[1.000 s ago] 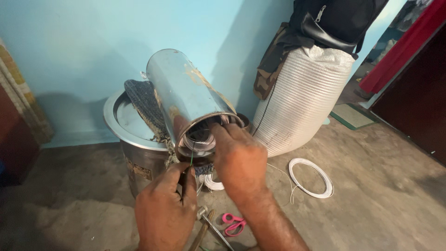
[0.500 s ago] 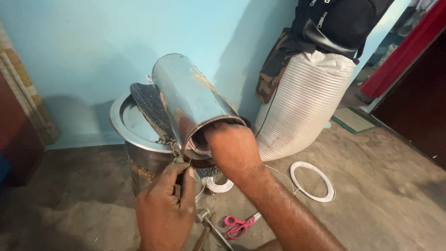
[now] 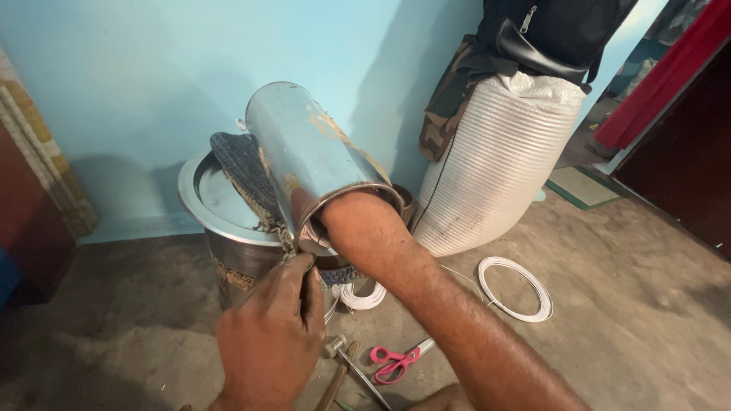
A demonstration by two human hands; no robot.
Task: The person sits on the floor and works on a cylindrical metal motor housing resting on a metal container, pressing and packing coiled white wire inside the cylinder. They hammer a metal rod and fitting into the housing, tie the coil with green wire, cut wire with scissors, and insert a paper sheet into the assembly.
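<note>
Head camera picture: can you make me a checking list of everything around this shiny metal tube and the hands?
Surface: bare grey concrete floor, dusty.
Job's things: shiny metal cylinder, tilted, resting on a lidded steel drum with a dark knitted cloth under it.
Clutter: pink-handled scissors, a hammer and a thin metal rod on the floor.
Hands: right hand is hidden inside the cylinder, only the right forearm shows; left hand at the cylinder's rim, fingers pinched together.
Cables: white wire coil on the floor; a second white coil by the drum.
Surroundings: blue wall, white woven sack with a black bag on top.
</note>
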